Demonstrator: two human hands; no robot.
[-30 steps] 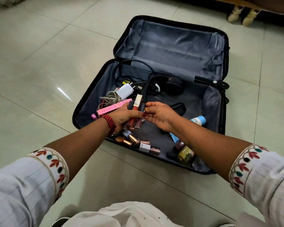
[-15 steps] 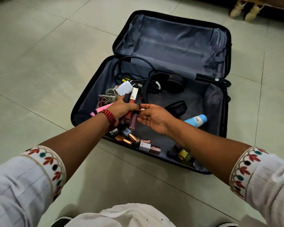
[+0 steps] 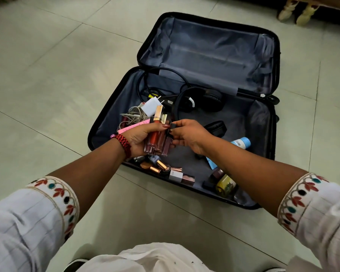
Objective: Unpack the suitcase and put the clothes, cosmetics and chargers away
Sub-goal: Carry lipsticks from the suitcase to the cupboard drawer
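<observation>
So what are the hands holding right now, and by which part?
The left hand grips a bundle of lip gloss tubes around their middles, caps pointing up. The right hand pinches the black cap of the rightmost tube.

Both arms reach forward and angle in, so the hands nearly meet in the middle. Left hand point(image 3: 138, 137) has the palm turned inward, fingers curled round a bunch of lip gloss tubes point(image 3: 155, 140). The thumb lies across the top of them, and the tube caps stick out past the thumb. There's a red braided band point(image 3: 124, 143) on that wrist. Right hand point(image 3: 191, 135) comes in knuckles up, thumb and forefinger pinching a small dark cap point(image 3: 172, 127) right beside the left thumb tip. Its other fingers are curled under, close against the bunch. Forearms are bare, and the white sleeves point(image 3: 28, 222) with embroidered cuffs sit up near the elbows.
</observation>
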